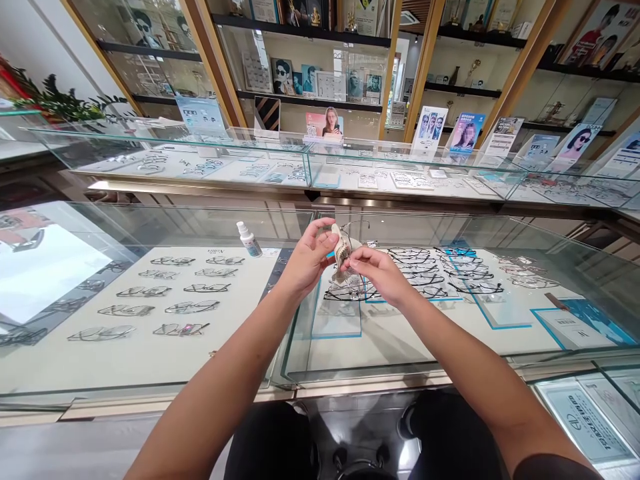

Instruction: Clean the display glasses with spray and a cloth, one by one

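Glasses (356,223), one thin dark arm showing, are held up near the centre of the frame, against a pale, patterned cloth (341,257). The cloth is pinched between the thumb and fingers of the left hand (314,255). Its lower right side is grasped by the bent fingers of the right hand (374,268). How much of the glasses is covered by cloth and fingers cannot be told. Below the hands, a glass display case (380,350) is seen, with spectacles (476,289) laid out in rows at centre right and at left. Just left of centre, a white spray bottle (249,241) is placed. Across the upper part, advertising cards (429,130) are stood along a second glass case (225,186), backed by wall shelves (305,28).
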The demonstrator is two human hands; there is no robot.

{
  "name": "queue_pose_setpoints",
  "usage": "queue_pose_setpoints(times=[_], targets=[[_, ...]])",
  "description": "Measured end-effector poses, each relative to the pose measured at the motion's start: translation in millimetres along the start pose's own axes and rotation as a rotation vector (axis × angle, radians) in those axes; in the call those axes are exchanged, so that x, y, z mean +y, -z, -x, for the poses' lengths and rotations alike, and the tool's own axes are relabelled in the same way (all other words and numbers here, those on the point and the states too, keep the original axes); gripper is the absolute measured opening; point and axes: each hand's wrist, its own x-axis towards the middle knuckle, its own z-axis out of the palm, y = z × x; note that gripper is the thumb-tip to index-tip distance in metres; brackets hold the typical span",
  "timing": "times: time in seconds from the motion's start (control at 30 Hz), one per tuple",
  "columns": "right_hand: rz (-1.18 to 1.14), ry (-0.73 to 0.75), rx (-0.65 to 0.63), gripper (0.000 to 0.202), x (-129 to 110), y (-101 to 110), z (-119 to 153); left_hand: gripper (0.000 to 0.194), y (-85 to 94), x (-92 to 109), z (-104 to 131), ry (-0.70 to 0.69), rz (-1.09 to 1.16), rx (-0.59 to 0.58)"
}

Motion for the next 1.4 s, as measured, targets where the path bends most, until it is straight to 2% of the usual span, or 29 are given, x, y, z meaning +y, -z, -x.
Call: queue_pose_setpoints(times=[0.2, 0.6, 0.7, 0.9, 1.07, 1.27, 1.4], targets=[[0.017, 0.022, -0.038, 0.039, -2, 0, 0, 0.074, -3.9, -4, -2, 0.026, 0.031, 0.022], [0.014, 0.031, -0.052, 0.04, -7, 4, 0, 0.051, -4.0, -2, 1, 0.064, -0.074, -0.137], [-0.031, 0.023, -0.056, 0.039, -6, 4, 0, 0.053, -3.7, -3, 1, 0.065, -0.075, -0.149], [-0.041, -0.007, -0.061, 0.037, -7, 5, 0, 0.044, -6.0, -3, 4, 0.083, -0.029, -0.138], [-0.072, -0.037, -0.052, 0.038, -8, 6, -1, 0.044, -10.4, -2, 5, 0.075, -0.009, -0.166], [-0.197, -0.109, -0.076, 0.035, -6, 6, -1, 0.053, -12.0, -2, 6, 0.084, 0.018, -0.209], [-0.232, -0.125, -0.079, 0.034, -4, 6, -1, 0.049, -12.7, -3, 7, 0.067, 0.003, -0.203]])
